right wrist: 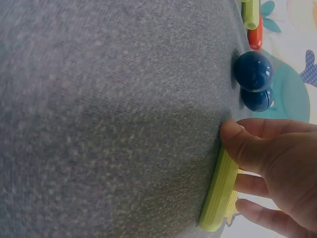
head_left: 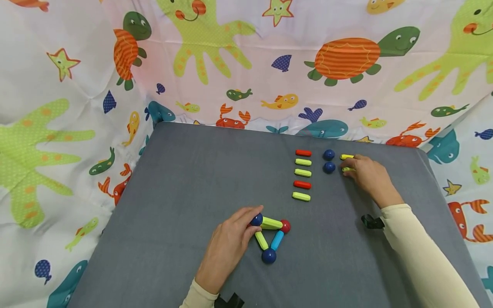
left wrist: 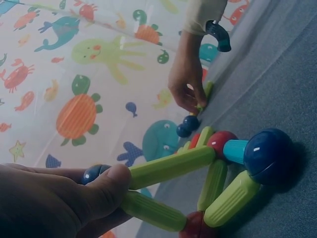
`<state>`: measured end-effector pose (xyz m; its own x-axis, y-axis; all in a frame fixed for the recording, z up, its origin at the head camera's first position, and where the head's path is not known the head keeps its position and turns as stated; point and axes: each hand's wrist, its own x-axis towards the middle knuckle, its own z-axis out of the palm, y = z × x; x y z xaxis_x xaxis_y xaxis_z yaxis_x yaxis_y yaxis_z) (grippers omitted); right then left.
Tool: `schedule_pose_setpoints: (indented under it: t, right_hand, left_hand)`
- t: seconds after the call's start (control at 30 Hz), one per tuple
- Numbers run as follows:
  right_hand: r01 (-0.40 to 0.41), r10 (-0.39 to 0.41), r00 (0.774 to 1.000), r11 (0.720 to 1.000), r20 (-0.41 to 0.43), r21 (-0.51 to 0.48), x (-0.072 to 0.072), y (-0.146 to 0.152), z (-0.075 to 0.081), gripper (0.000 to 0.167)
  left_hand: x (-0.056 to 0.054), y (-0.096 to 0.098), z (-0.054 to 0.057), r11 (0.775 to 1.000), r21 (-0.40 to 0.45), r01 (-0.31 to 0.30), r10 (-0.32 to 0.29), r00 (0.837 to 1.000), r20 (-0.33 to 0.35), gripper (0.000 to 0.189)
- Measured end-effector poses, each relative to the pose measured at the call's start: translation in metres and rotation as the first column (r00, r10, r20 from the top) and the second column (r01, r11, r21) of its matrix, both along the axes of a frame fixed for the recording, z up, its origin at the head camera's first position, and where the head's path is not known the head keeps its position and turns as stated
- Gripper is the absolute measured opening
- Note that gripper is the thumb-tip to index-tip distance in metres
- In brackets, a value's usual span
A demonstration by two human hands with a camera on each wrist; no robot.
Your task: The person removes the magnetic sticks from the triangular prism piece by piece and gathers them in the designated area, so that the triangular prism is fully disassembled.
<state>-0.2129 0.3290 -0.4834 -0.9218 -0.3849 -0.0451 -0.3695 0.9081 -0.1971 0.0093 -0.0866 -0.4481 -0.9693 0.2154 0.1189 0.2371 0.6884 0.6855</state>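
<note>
My left hand (head_left: 228, 243) pinches a blue ball (head_left: 256, 220) at the top of a frame of magnetic sticks and balls. Yellow-green sticks (left wrist: 171, 167) run from that ball down to red balls (left wrist: 222, 143). A light blue stick (head_left: 277, 240) joins a red ball to another blue ball (head_left: 268, 256) on the cloth. At the right, my right hand (head_left: 370, 177) has its thumb and finger at one end of a yellow-green stick (right wrist: 218, 191), which lies on the table. A second yellow stick (head_left: 347, 157) lies just behind it, partly hidden in the right wrist view.
Two loose blue balls (head_left: 329, 167) sit left of my right hand. Beyond them is a column of red sticks (head_left: 302, 185) and yellow-green sticks (head_left: 301, 196). A sea-animal curtain (head_left: 246, 85) surrounds the grey table (head_left: 200, 171) at the back and sides.
</note>
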Motion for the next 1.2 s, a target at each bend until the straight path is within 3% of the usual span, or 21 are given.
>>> schedule_pose_setpoints:
  t: [0.17,0.33,0.47,0.6,0.73,0.9,1.03,1.13,1.2]
  right_hand:
    - [0.012,-0.012,1.0,1.0,-0.002,-0.008,0.002,0.002,-0.001,0.028]
    - [0.015,-0.02,0.996,0.998,-0.088,-0.056,0.013,-0.002,0.004,0.031]
    - [0.011,-0.032,0.979,0.994,-0.199,-0.109,0.033,-0.021,0.023,0.032]
    - [-0.03,-0.009,0.972,0.986,-0.235,-0.162,0.055,-0.057,0.055,0.03]
    - [-0.133,0.08,0.969,0.966,-0.234,-0.221,0.078,-0.094,0.079,0.03]
    - [-0.27,0.215,0.952,0.924,-0.217,-0.27,0.11,-0.136,0.095,0.034]
    - [-0.378,0.34,0.925,0.875,-0.17,-0.302,0.132,-0.169,0.096,0.039]
    - [-0.437,0.417,0.899,0.833,-0.135,-0.338,0.147,-0.191,0.092,0.042]
    - [-0.454,0.44,0.89,0.82,-0.123,-0.349,0.155,-0.202,0.086,0.044]
  left_hand:
    - [-0.001,0.001,-0.002,1.0,0.025,0.006,-0.006,1.0,-0.016,0.051]
    - [-0.003,0.0,-0.012,0.996,0.09,0.022,-0.018,0.999,-0.048,0.063]
    - [-0.005,0.001,-0.023,0.991,0.134,0.015,-0.008,0.999,-0.047,0.073]
    - [-0.008,0.002,-0.034,0.989,0.148,-0.024,0.025,1.0,-0.009,0.055]
    - [-0.01,0.004,-0.041,0.989,0.129,-0.075,0.076,0.997,0.001,0.03]
    - [-0.011,0.004,-0.041,0.99,0.105,-0.092,0.093,0.996,-0.01,0.02]
    - [-0.011,0.003,-0.042,0.993,0.093,-0.077,0.079,0.997,-0.013,0.018]
    - [-0.01,0.001,-0.042,0.995,0.075,-0.064,0.065,0.998,-0.011,0.014]
    - [-0.01,0.0,-0.042,0.996,0.066,-0.057,0.058,0.998,-0.006,0.011]
